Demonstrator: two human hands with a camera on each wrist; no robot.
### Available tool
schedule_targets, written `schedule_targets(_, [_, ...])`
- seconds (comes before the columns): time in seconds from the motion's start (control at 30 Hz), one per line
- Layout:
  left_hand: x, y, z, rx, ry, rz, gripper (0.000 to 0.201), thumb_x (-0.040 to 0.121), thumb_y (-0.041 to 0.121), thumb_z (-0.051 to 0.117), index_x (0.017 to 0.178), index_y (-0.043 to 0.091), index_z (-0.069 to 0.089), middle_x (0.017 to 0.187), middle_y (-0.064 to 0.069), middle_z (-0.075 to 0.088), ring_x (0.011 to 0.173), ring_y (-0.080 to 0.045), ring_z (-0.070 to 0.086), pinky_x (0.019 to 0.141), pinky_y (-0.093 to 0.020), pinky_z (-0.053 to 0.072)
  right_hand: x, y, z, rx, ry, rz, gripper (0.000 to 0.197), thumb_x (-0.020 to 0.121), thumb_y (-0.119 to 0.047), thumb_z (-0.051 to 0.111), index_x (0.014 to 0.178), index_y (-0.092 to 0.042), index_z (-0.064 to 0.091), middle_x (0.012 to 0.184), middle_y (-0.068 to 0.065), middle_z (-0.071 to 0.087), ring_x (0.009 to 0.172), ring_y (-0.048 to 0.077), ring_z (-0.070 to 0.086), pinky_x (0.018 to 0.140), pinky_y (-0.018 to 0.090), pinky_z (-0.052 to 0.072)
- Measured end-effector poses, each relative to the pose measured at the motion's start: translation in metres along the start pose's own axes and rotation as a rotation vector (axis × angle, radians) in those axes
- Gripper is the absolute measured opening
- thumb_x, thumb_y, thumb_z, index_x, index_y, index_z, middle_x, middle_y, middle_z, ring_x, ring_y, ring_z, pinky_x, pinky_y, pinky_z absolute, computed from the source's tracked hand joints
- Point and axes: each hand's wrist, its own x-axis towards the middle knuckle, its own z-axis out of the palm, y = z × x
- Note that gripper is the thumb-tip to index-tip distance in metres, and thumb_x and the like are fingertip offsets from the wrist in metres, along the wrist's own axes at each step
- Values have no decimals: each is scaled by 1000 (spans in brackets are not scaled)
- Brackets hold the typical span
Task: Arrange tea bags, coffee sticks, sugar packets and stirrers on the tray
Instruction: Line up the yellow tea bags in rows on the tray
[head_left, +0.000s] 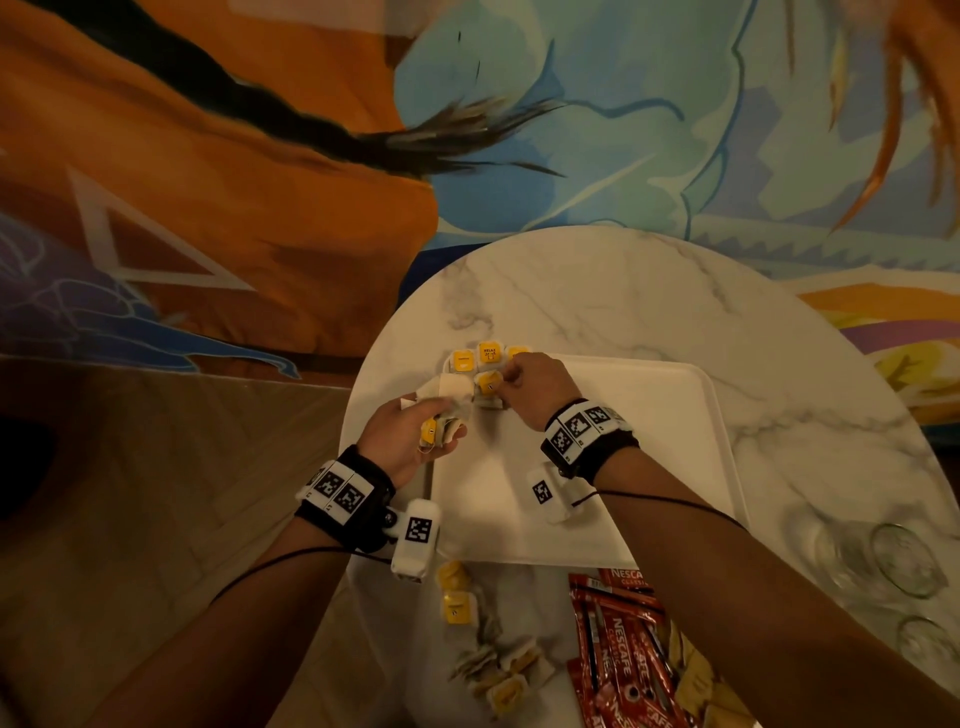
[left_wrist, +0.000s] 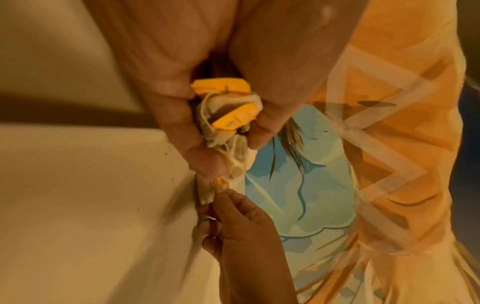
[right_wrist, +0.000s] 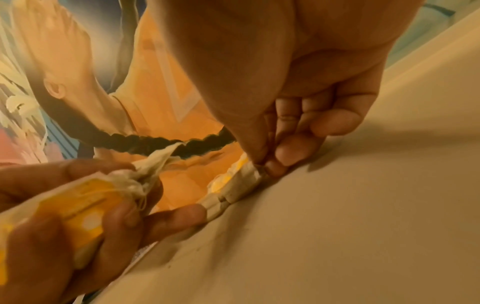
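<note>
A white tray (head_left: 649, 441) lies on the round marble table (head_left: 597, 291). Several tea bags with yellow tags (head_left: 488, 356) lie in a row at the tray's far left corner. My right hand (head_left: 506, 382) pinches one more tea bag (head_left: 488, 387) just below that row; in the right wrist view its fingertips (right_wrist: 270, 168) press this bag (right_wrist: 241, 185) onto the tray. My left hand (head_left: 441, 431), over the tray's left edge, grips a bunch of tea bags (left_wrist: 228, 117). Loose tea bags (head_left: 457, 603) and red coffee sticks (head_left: 618, 654) lie near me.
Yellowish packets (head_left: 696, 675) lie beside the coffee sticks at the table's near edge. Glasses (head_left: 904, 561) stand right of the tray. A painted wall (head_left: 311, 156) rises behind the table, and the floor (head_left: 156, 467) lies to the left.
</note>
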Motion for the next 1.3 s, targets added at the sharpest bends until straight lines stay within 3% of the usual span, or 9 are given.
schedule_targets(0.23, [3, 3, -1, -20, -11, -14, 24, 95, 14, 61, 117, 7, 66, 98, -17, 71, 80, -25, 71, 62, -27, 54, -5, 2, -1, 12, 41, -14, 27, 91, -34, 64, 115, -21, 66, 116, 4, 69, 106, 25, 63, 90, 35, 50])
schedule_targets(0.43, [0, 2, -4, -34, -31, -7, 20, 97, 14, 58, 114, 9, 67, 99, -18, 69, 82, -27, 69, 65, -29, 52, -11, -5, 9, -26, 4, -46, 22, 95, -34, 58, 98, -20, 74, 95, 7, 71, 90, 29, 66, 72, 33, 49])
schedule_targets(0.63, [-1, 2, -8, -38, -30, -16, 19, 98, 16, 57, 112, 6, 65, 93, -17, 69, 79, -25, 70, 64, -29, 54, -17, -4, 0, 56, 42, -24, 31, 94, -25, 61, 124, -17, 64, 120, 6, 68, 110, 27, 62, 93, 34, 49])
schedule_targets(0.8, [0, -1, -9, -34, -47, -22, 16, 97, 12, 56, 108, 6, 65, 92, -13, 69, 77, -25, 69, 62, -29, 53, -29, -1, 1, 78, -2, -50, 28, 88, -32, 69, 115, -25, 67, 89, -9, 65, 94, 21, 65, 87, 36, 53])
schedule_targets(0.93, [-3, -2, -6, -17, -59, -28, 11, 97, 12, 57, 98, 8, 66, 88, -12, 68, 79, -26, 66, 63, -29, 52, -34, -1, 4, -36, -78, -109, 30, 92, -22, 62, 121, -25, 70, 114, 1, 71, 105, 24, 64, 91, 33, 51])
schedule_targets(1.07, [-5, 0, -6, -28, -43, -19, 9, 96, 9, 57, 95, 9, 65, 85, -9, 70, 75, -24, 66, 58, -28, 49, -35, -1, 0, -11, -37, -98, 26, 92, -21, 56, 111, -27, 73, 111, 0, 72, 100, 22, 65, 87, 34, 53])
schedule_targets(1.23, [-3, -1, -11, 28, 17, -6, 5, 96, 13, 59, 98, 12, 63, 84, -5, 66, 71, -20, 65, 57, -27, 48, -38, -1, 3, 9, 25, -105, 16, 92, -32, 63, 104, -27, 71, 98, -3, 71, 89, 18, 65, 80, 34, 54])
schedule_targets(1.3, [-3, -3, -12, 49, 29, 5, 8, 96, 17, 61, 102, 14, 63, 86, -5, 65, 69, -18, 64, 57, -27, 47, -42, -2, 6, -35, -3, -127, 21, 91, -40, 64, 108, -28, 70, 99, -4, 71, 91, 18, 65, 76, 31, 50])
